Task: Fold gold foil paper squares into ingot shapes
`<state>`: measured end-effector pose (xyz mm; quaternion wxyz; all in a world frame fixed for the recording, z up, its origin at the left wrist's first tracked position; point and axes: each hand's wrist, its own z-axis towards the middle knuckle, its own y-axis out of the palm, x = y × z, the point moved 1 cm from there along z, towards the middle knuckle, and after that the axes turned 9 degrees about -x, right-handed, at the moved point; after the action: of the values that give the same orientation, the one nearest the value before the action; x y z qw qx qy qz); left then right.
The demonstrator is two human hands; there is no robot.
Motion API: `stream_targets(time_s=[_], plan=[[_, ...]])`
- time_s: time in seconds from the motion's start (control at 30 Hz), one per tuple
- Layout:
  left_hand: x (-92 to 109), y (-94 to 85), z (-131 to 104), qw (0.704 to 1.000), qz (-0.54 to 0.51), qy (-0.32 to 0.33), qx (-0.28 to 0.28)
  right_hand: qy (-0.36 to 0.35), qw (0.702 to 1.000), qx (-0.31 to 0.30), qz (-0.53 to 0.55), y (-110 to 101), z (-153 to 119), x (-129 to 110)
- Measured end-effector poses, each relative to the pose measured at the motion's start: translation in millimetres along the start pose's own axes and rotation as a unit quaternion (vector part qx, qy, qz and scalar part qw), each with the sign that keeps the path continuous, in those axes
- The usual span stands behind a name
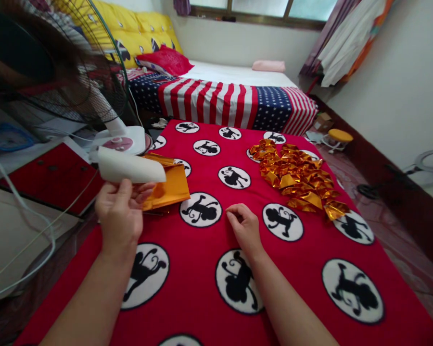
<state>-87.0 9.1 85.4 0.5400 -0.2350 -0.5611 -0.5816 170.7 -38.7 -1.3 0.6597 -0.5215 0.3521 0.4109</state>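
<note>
Head view, and the left hand [120,211] has a curled pale sheet [130,166] pinched between thumb and fingers, left of centre, right over the gold sheets [175,185]! Over at the centre, the right hand [244,227] is narrow, fingers curled in, nothing visible in its grip.

Danger, I'd say, comes from the upper left: that fan [135,139] stands close by, its blades a dark blur. If it's running, a gust could whip the curled sheet out of that light pinch or fan the loose stack apart. A careless tug could crease the sheet or drag its neighbours along. And the crumpled gold pieces [292,175], heaped at right of centre near the edge of the red tabletop [292,288], look light enough to be knocked off by a sweeping forearm.

What's in the way? The fan base crowds the stack's far side, and a white cable [53,240] loops down the left. Bed [216,98] across the top, yellow stool [341,135] at upper right, both well apart.
</note>
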Motion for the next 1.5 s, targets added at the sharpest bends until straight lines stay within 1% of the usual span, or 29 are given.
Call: stream_targets(time_s=[0.03,0.1,0.17,0.23,0.3,0.33,0.4,0.43,0.5,0.57,0.63,0.67,0.73,0.8,0.87,0.97,1.07,1.27,1.37,1.5], plan=[[-0.9,11.3,-8.3,0.998,-0.052,-0.039,-0.018,0.004,1.0,-0.002,0.016,0.3,-0.6,-0.7],[-8.8,33.1,-28.6,0.982,-0.123,-0.127,-0.06,0.009,0.998,0.001,0.067,1.0,-2.0,-3.1],[-22.6,51.1,-50.9,0.957,-0.165,-0.217,-0.101,-0.003,0.994,0.028,0.108,1.4,-3.5,-6.5],[-37.8,62.9,-70.9,0.929,-0.19,-0.292,-0.126,-0.033,0.992,0.066,0.098,1.1,-4.9,-9.5],[-50.3,68.3,-85.5,0.905,-0.192,-0.351,-0.144,-0.062,0.992,0.091,0.059,0.4,-5.8,-10.4],[-54.8,69.0,-90.5,0.89,-0.185,-0.382,-0.166,-0.07,0.991,0.104,0.041,0.0,-6.1,-9.8],[-60.3,67.2,-95.8,0.867,-0.153,-0.428,-0.204,-0.066,0.989,0.128,0.029,-1.1,-6.3,-7.1],[-61.5,65.1,-96.4,0.863,-0.136,-0.439,-0.21,-0.054,0.988,0.138,0.039,-1.6,-6.1,-5.6],[-62.2,60.1,-94.7,0.867,-0.106,-0.443,-0.201,-0.022,0.985,0.153,0.08,-2.7,-5.6,-3.7],[-62.0,55.6,-91.2,0.881,-0.081,-0.434,-0.169,0.004,0.98,0.164,0.114,-3.8,-5.0,-4.0],[-62.1,52.8,-88.2,0.893,-0.06,-0.425,-0.135,0.012,0.979,0.163,0.124,-4.3,-5.0,-5.5],[-62.3,52.2,-87.2,0.896,-0.051,-0.423,-0.122,0.011,0.981,0.152,0.121,-4.2,-5.1,-5.8],[-62.9,52.0,-86.6,0.896,-0.04,-0.427,-0.115,0.001,0.99,0.107,0.096,-3.3,-5.6,-4.9],[-63.3,52.3,-86.9,0.892,-0.04,-0.433,-0.121,-0.014,0.997,0.053,0.05,-2.0,-6.3,-2.1],[-63.3,52.2,-87.4,0.889,-0.047,-0.437,-0.128,-0.035,0.999,0.018,0.004,-1.4,-6.6,0.8],[-63.2,50.9,-86.6,0.884,-0.061,-0.442,-0.138,-0.067,0.997,0.006,-0.024,-2.1,-6.0,1.4],[-63.1,48.4,-83.3,0.883,-0.078,-0.444,-0.128,-0.091,0.996,0.009,-0.007,-3.1,-4.6,-2.4],[-59.5,38.3,-69.2,0.903,-0.115,-0.413,-0.018,-0.075,0.996,0.032,0.032,-4.1,-2.4,-5.8],[-56.2,32.5,-58.8,0.895,-0.147,-0.421,0.001,-0.071,0.996,0.028,0.038,-3.4,-2.2,-4.8],[-50.4,28.3,-43.8,0.864,-0.188,-0.468,0.018,-0.06,0.997,0.02,0.038,-2.5,-2.7,-3.5]])
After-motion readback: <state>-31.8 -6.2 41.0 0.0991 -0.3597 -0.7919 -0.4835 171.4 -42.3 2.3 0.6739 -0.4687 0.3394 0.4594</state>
